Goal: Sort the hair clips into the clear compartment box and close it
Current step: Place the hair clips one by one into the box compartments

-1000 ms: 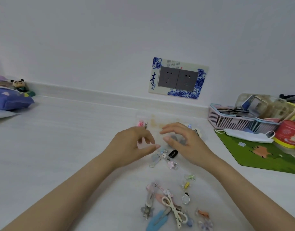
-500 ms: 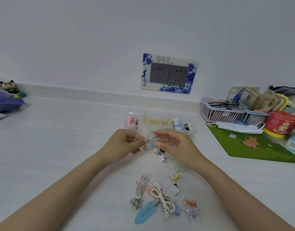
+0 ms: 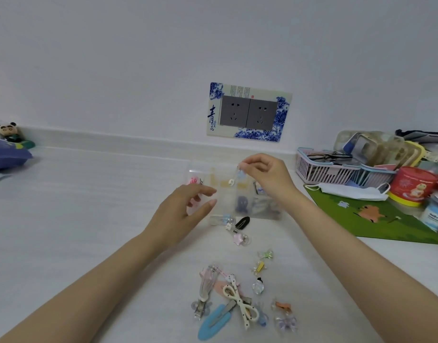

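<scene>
The clear compartment box [image 3: 228, 194] lies open on the white table near the wall, with a few clips in its cells. My right hand [image 3: 265, 174] hovers over the box and pinches a small clear clip [image 3: 235, 178] with blue and white charms that dangles from my fingertips. Just left of the box, my left hand [image 3: 183, 211] is held with its fingers apart and nothing in it. A black clip [image 3: 241, 222] and a pink star clip [image 3: 239, 238] lie just in front of the box. Several more clips [image 3: 228, 298] are heaped nearer to me.
A green mat [image 3: 376, 219] with a face mask [image 3: 349, 190], a red tin [image 3: 414, 185] and a pink basket [image 3: 331, 170] fills the right side. A double wall socket [image 3: 249, 112] sits behind the box. A panda figure [image 3: 9, 131] and purple packet stand far left.
My right hand has lifted the small clear clip from the table and carried it back over the box. My left hand has let go and opened.
</scene>
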Available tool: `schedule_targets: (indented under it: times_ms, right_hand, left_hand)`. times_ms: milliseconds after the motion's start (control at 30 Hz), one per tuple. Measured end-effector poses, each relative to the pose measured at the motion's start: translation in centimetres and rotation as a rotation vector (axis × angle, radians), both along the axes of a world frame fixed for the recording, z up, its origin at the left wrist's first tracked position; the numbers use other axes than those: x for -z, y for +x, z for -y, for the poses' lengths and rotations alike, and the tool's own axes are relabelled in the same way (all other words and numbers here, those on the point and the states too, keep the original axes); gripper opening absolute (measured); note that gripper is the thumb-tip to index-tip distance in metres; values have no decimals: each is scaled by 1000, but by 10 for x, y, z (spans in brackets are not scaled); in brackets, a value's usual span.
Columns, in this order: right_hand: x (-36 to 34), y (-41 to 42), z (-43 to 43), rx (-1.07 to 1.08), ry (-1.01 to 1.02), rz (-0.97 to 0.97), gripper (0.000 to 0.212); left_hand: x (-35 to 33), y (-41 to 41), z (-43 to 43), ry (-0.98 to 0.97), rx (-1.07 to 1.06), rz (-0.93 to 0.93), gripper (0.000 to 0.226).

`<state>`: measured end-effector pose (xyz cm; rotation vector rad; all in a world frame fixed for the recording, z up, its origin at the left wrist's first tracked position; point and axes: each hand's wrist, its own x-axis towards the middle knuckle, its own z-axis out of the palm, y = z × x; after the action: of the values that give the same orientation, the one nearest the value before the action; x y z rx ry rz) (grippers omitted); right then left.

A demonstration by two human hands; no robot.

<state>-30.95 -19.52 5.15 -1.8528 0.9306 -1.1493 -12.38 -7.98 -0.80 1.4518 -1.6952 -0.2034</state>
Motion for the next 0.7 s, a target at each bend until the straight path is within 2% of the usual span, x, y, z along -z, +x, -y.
schedule_targets:
  times_ms: [200,333,567,700]
  right_hand:
    - [10,16,26,-39,-43,-386,13]
    - [12,16,21,40,-229,-619,22]
    - [20,-10,-29,-48,-285,-355,19]
    - [39,-27,-49,-120,-201,-256,15]
  left_hand:
    - [7,4,6,83,28,27,29]
    - [12,-2,8,153,75,94,29]
    - [17,-1,11,215,107,215,29]
    - [16,-2,11,195,76,135,18]
